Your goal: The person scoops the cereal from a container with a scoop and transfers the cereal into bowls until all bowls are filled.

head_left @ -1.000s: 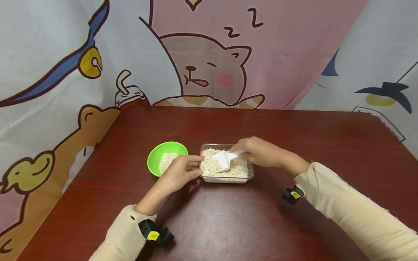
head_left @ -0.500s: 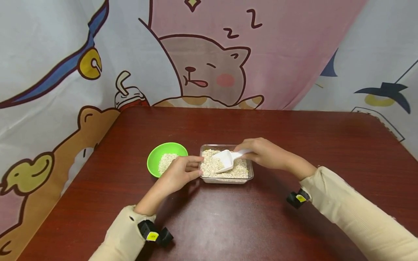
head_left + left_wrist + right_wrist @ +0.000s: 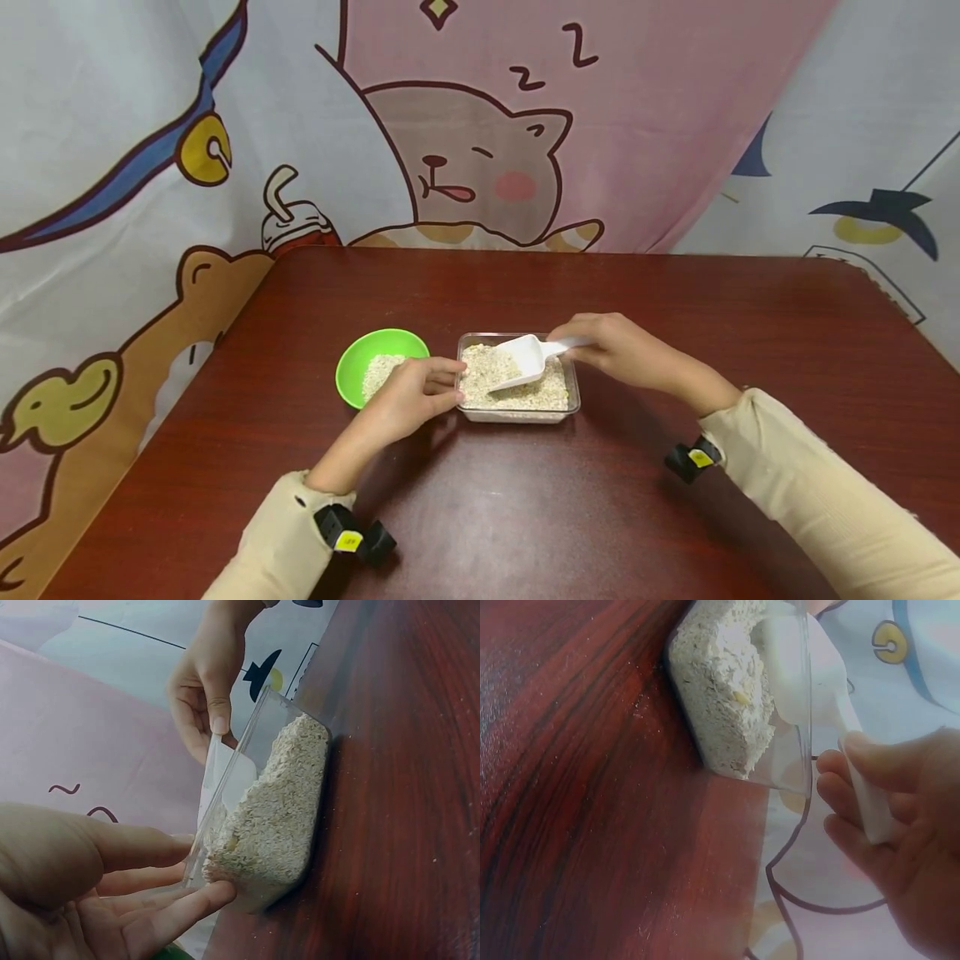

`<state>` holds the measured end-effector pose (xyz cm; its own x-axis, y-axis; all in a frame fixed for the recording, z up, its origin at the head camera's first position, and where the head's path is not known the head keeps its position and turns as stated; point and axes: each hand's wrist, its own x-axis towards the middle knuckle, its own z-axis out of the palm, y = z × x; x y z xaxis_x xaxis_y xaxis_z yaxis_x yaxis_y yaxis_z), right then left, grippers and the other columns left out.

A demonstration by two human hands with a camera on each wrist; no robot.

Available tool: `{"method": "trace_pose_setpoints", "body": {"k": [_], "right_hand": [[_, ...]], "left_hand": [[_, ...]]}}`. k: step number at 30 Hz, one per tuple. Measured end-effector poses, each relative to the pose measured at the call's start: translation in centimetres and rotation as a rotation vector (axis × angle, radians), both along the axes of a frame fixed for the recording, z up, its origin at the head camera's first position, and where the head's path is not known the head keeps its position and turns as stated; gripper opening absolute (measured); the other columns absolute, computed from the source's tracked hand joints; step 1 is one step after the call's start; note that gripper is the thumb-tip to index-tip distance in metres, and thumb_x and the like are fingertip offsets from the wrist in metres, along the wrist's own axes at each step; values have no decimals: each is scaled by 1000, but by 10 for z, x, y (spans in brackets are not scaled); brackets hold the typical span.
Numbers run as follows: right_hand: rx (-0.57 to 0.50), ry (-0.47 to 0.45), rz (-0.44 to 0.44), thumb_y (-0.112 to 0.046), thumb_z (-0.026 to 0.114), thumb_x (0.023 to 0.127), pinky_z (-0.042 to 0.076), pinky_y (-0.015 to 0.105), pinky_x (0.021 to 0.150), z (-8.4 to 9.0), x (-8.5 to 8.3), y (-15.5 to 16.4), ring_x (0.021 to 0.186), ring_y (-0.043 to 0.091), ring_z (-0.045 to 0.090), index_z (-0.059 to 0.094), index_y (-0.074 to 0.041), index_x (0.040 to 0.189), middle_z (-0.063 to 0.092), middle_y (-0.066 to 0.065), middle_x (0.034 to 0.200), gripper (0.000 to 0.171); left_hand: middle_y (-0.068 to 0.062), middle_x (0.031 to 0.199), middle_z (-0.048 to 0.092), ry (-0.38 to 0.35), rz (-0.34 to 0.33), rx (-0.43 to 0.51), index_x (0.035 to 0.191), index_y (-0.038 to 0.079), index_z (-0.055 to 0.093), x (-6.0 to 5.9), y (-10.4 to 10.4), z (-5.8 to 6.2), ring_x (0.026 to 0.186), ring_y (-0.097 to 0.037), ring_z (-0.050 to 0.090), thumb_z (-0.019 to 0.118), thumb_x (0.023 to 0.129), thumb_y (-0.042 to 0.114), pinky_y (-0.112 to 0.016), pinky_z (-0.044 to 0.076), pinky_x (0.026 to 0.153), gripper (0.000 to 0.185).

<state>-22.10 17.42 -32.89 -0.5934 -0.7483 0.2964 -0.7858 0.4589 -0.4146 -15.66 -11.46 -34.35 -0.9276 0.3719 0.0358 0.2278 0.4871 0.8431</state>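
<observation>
We see the right hand [image 3: 617, 347] and the white scoop [image 3: 531, 357] a bit farther right than in the earlier frame, and the scoop looks a little higher. The left hand [image 3: 405, 398] stays at its end of the clear box [image 3: 517, 409].

From the head, we see the scoop over the oats [image 3: 478, 372] in the box, on the red-brown table [image 3: 675, 304]. Its long way runs from right to left: the handle is on the right, and the wide mouth points left. Past the mouth is the left hand, and past that is the green bowl [image 3: 349, 372], with some oats in it. So the left hand is in the straight line between scoop and bowl, and it hides part of the bowl. The right hand is the one nearer the scoop.

From the left wrist, we see the left fingers held out nearly straight, with tips touching the box end. They do not curl round it.

From the right wrist, we see the right thumb and fingers gripping the handle. We see part of the scoop through the clear wall, but we cannot tell if it touches the oats.
</observation>
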Motion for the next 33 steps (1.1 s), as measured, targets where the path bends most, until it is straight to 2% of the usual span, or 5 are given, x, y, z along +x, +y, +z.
{"method": "trace_pose_setpoints", "body": {"k": [9, 17, 25, 33], "right_hand": [[-7, -12, -52, 2, 63, 83, 46, 32, 72, 4, 1, 8, 84, 10, 55, 66, -7, 107, 63, -2, 96, 26], [-23, -5, -80, 0, 62, 85, 45, 30, 70, 10, 2, 8, 81, 10, 54, 66, -6, 108, 63, -2, 94, 25], [-75, 16, -60, 0, 62, 85, 45, 28, 71, 14, 0, 1, 84, 9, 55, 66, -6, 108, 63, -2, 95, 24], [-117, 28, -37, 0, 64, 84, 44, 27, 70, 14, -3, -10, 82, 9, 54, 65, -5, 108, 63, -1, 95, 25]], "left_hand": [[-13, 92, 66, 28, -16, -28, 112, -5, 61, -1, -4, 3, 82, -22, 65, 66, 81, 2, -31, 51, 73, 32], [-13, 87, 68, 36, -17, -1, 110, -5, 61, -2, -13, 8, 80, -22, 65, 66, 81, 3, -34, 51, 74, 31], [-13, 89, 68, -11, 19, 46, 113, -5, 60, -1, -28, 13, 80, -21, 65, 66, 82, 4, -27, 50, 70, 33], [-15, 91, 67, 8, 64, 57, 113, -5, 60, 1, -46, 21, 82, -23, 65, 65, 83, 4, -27, 49, 69, 32]]}}
